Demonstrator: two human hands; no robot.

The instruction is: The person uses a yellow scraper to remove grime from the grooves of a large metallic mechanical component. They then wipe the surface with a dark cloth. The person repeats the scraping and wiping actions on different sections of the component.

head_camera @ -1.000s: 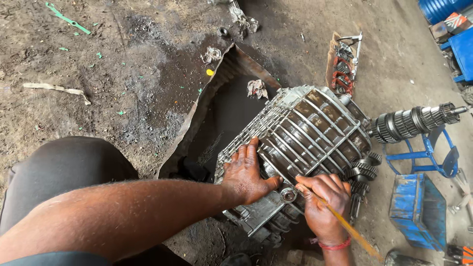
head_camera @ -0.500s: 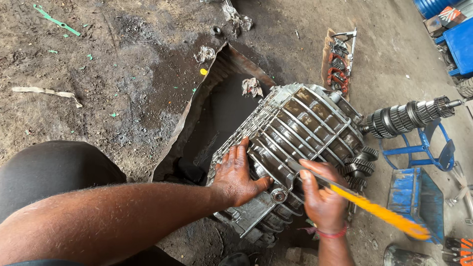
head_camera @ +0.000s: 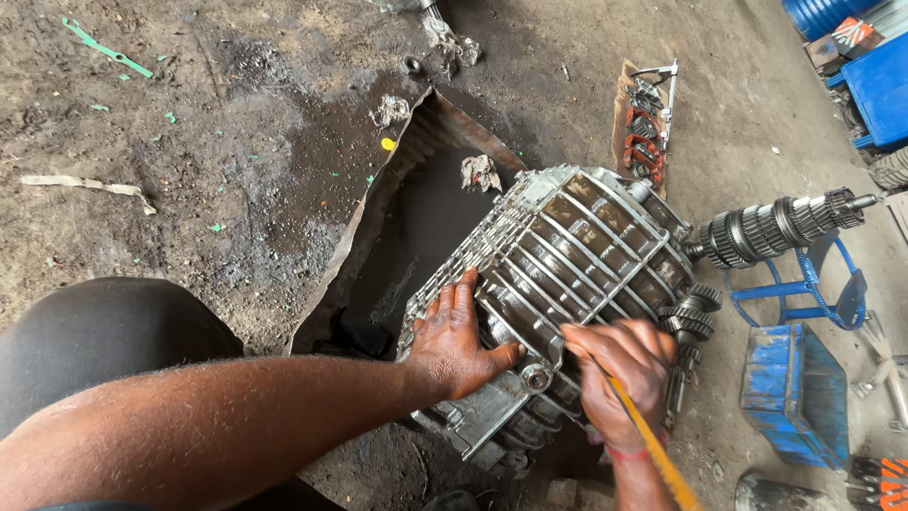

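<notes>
The scene is viewed from one head-worn camera, aimed steeply downward and close over the ribbed gearbox housing (head_camera: 577, 274) on the dirt floor (head_camera: 189, 189).

Place: my open-floor vehicle repair workshop | oil-stained dirt floor (head_camera: 218, 161) at 10 o'clock | ribbed gearbox casing (head_camera: 577, 255) centre | gear shaft (head_camera: 771, 227) on blue stand (head_camera: 804, 284) at 3 o'clock

Open dirt floor (head_camera: 189, 218) left of the ribbed gearbox casing (head_camera: 577, 255) allows free approach. Right side obstructed: geared shaft (head_camera: 776, 225) on blue stand (head_camera: 804, 284), blue metal box (head_camera: 790, 393) (close beside casing). Oily sheet (head_camera: 416, 227) lies behind
</notes>
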